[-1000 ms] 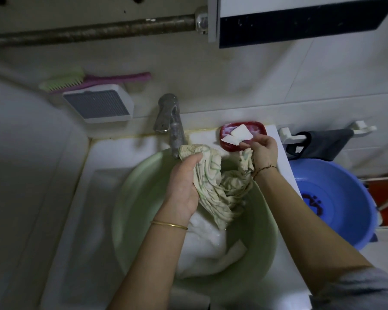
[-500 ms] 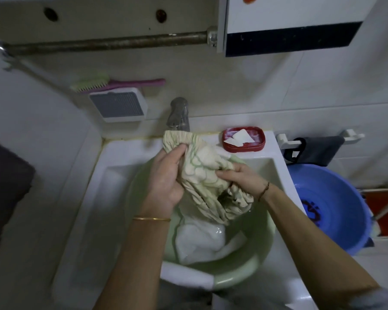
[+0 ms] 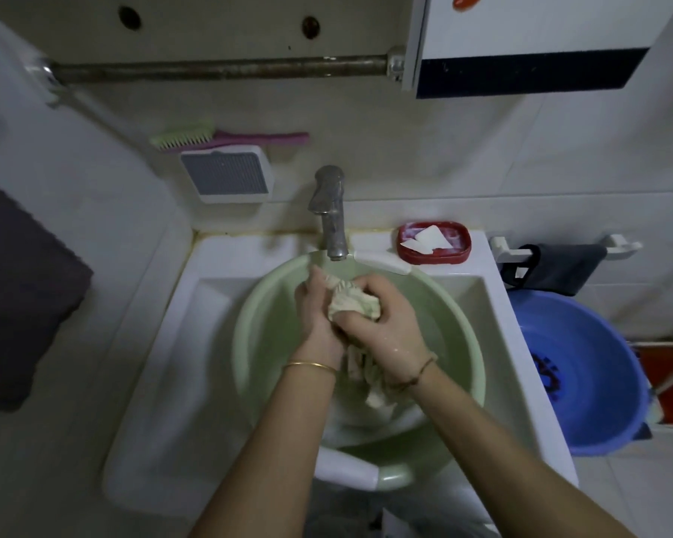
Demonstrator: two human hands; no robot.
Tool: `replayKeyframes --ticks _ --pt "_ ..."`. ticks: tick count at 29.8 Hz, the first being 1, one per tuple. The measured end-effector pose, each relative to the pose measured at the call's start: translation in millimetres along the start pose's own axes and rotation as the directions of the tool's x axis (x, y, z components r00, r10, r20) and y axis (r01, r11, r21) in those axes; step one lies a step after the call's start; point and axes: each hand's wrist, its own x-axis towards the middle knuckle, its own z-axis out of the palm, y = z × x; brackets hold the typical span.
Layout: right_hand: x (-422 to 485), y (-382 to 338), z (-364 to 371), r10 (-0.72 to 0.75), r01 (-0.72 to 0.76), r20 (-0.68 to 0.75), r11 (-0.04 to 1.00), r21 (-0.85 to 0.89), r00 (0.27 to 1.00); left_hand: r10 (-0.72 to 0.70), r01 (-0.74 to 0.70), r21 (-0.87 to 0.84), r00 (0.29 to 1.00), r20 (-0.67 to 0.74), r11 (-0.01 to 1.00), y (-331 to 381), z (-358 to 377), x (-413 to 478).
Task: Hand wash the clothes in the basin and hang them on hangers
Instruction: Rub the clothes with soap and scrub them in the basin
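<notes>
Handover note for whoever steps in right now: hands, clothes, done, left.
Left hand and right hand: both grip the bunched cream patterned garment, held above the green basin just below the tap.
The garment's tail hangs down between the wrists; a white garment lies in the basin bottom.
Soap sits in the red dish at the sink's back right corner.
Done: scrubbing under way.
Left: finish both garments, rinse, hang. No hangers are in view.

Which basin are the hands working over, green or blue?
The green basin, sitting in the sink under the tap; both hands wring the cloth over it. The blue basin stands apart, right.
</notes>
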Motion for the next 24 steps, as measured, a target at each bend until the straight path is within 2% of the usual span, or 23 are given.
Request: replayKeyframes --ticks 2,4,6,8,9,12,14,16,20,21,24 --pt "1 -3 9 -0.043 0.039 -0.02 0.985 -0.17 0.999 -0.03 0.029 0.012 0.999 0.032 0.999 -8 1 -5" --pt "17 -1 8 0.003 -0.031 -0.1 0.961 -0.275 0.995 -0.077 0.076 0.037 0.997 0.023 0.996 -16 9 -7" --pt "40 6 2 0.076 -0.132 -0.2 0.95 -0.284 0.977 -0.071 0.073 0.086 0.997 -0.027 0.994 -22 17 -8" --pt "47 10 1 0.067 -0.136 -0.243 0.949 -0.283 0.968 -0.042 0.051 0.123 0.996 -0.074 0.991 -18 20 -9" --pt "45 11 5 0.037 -0.109 -0.228 0.943 -0.315 0.973 -0.043 0.052 0.103 0.995 -0.087 0.993 -17 18 -5" --pt "32 6 14 -0.048 -0.006 -0.114 0.901 -0.433 0.992 -0.085 0.085 0.037 0.996 -0.01 0.996 -12 14 -2" --pt "44 8 7 0.034 -0.094 -0.158 0.917 -0.387 0.987 -0.139 0.139 0.049 0.99 0.002 0.989 -23 15 4" --pt "52 12 0 0.061 -0.14 -0.245 0.939 -0.316 0.968 -0.14 0.144 0.082 0.989 -0.056 0.986 -24 17 -2" --pt "25 3 12 -0.06 -0.014 -0.169 0.914 -0.406 0.984 -0.166 0.167 -0.023 0.985 0.04 0.986 -18 12 0" --pt "25 3 11 -0.057 -0.023 -0.185 0.915 -0.402 0.981 -0.179 0.179 0.004 0.982 0.068 0.984 -18 15 -2" --pt "46 13 -11 0.13 -0.201 -0.31 0.957 -0.21 0.942 -0.175 0.16 0.155 0.981 0.089 0.975 -21 20 -9"
